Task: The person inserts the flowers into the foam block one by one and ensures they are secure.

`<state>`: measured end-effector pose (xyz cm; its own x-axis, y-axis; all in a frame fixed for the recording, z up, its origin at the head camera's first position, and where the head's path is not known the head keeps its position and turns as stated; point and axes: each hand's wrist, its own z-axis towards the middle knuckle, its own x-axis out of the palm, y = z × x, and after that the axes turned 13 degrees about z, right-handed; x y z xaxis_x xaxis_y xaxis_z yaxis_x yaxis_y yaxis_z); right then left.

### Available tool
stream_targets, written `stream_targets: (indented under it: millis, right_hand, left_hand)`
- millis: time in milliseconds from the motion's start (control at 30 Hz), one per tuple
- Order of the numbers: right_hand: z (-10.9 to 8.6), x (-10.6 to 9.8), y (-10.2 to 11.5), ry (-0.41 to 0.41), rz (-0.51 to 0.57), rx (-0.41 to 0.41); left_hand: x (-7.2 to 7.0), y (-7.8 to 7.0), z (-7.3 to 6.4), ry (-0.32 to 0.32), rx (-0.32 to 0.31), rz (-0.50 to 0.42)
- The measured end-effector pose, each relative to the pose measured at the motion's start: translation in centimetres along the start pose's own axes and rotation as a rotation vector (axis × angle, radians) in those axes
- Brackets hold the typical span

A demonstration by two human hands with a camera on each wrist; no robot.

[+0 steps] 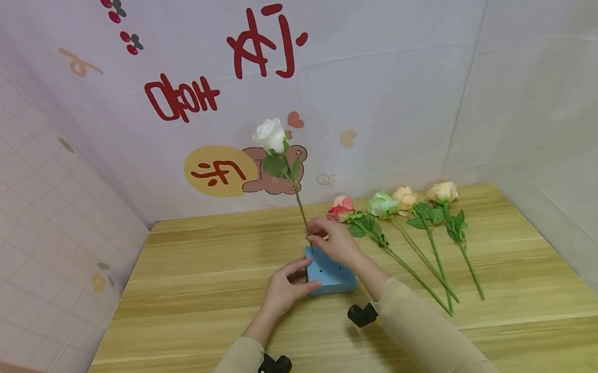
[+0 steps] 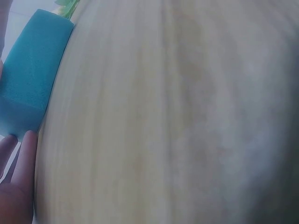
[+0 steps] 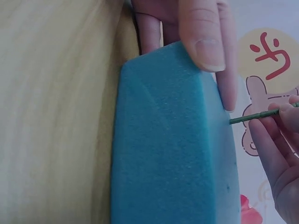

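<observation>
A white artificial rose [image 1: 272, 137] stands nearly upright, leaning slightly left. My right hand [image 1: 333, 240] pinches its green stem [image 3: 254, 116] low down, between thumb and fingers. The stem's lower end meets the top of a blue foam block [image 1: 331, 275] near its far left corner; how deep it sits cannot be seen. My left hand [image 1: 282, 288] grips the block's left end, the thumb toward the near side and the fingers toward the far side. Small dark holes show in the block's top. In the left wrist view, the block [image 2: 35, 60] and some fingertips appear at the left edge.
To the right on the wooden table [image 1: 204, 269] lie a pink rose [image 1: 341, 207], a green-white rose [image 1: 383, 204], a peach rose [image 1: 405, 197] and a cream rose [image 1: 442, 192], stems toward me. A printed white cloth [image 1: 386, 80] hangs behind the table.
</observation>
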<state>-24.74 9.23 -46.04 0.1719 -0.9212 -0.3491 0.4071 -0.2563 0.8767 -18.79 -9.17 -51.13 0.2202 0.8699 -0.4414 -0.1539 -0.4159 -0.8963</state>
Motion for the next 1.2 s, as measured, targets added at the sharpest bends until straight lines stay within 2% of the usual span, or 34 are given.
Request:
stream_targets:
  millis: [200,433,567,900,1133,1200]
  right_hand:
    - [-0.2,0.2,-0.7,0.007,-0.005,0.001]
    - [-0.5,0.4,-1.4,0.011,-0.006,0.008]
    - [-0.6,0.5,-1.6,0.004,-0.009,-0.001]
    - [-0.7,0.6,-1.7,0.003,-0.016,0.016]
    - [-1.0,0.4,-1.6,0.001,0.007,0.045]
    - [-1.1,0.4,-1.7,-0.009,0.009,0.052]
  left_hand:
    - [0.1,-0.4,-0.1,-0.006,0.003,-0.010]
    - [-0.9,-3.3,-1.2,0.016,0.027,-0.026]
    - [-0.9,-3.5,-1.3,0.010,0.031,-0.026]
    - [-1.0,-3.4,-1.4,0.014,0.026,-0.034]
    - [0.0,-0.2,-0.2,0.002,0.018,-0.030]
    - [0.2,0.2,0.0,-0.002,0.012,-0.031]
